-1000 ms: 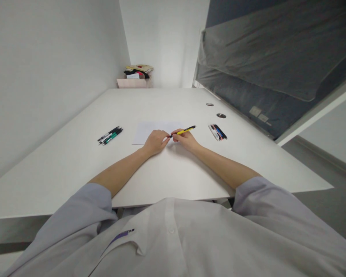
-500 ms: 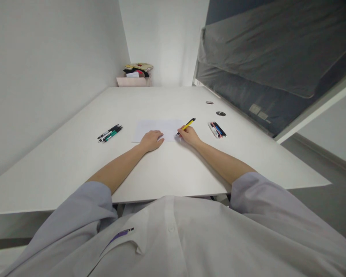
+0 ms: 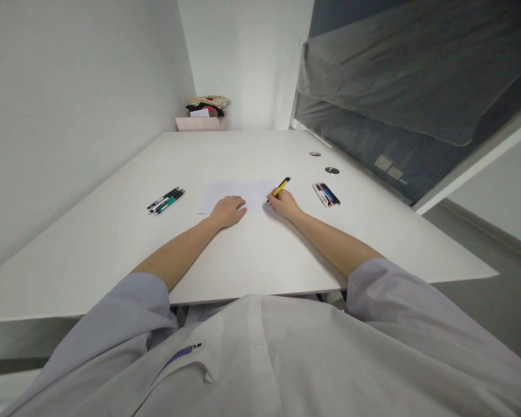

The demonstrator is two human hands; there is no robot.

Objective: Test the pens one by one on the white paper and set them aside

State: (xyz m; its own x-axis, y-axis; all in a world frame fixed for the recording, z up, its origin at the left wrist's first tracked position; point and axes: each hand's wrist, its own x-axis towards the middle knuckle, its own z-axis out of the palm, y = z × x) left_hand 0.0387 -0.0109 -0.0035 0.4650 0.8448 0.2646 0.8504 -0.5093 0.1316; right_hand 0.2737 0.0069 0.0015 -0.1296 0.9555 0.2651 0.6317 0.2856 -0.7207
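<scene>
A sheet of white paper (image 3: 219,190) lies on the white table in front of me. My left hand (image 3: 228,211) rests flat on its near left part, fingers stretched out and holding nothing. At the paper's near right corner, my right hand (image 3: 285,204) pinches a yellow pen (image 3: 281,186) with a black end. The pen slants up to the right, its tip down at the paper. Any marks on the sheet are too faint to make out.
Several pens (image 3: 165,201), black, white and green, lie to the left of the paper. More pens (image 3: 326,195) lie in a group on the right. Two round table inserts (image 3: 332,171) sit beyond them. A box of items (image 3: 203,123) stands past the far edge, beside the wall.
The yellow pen's upper end has tipped slightly to the left, and it stands a little steeper. My left hand has stayed on the paper.
</scene>
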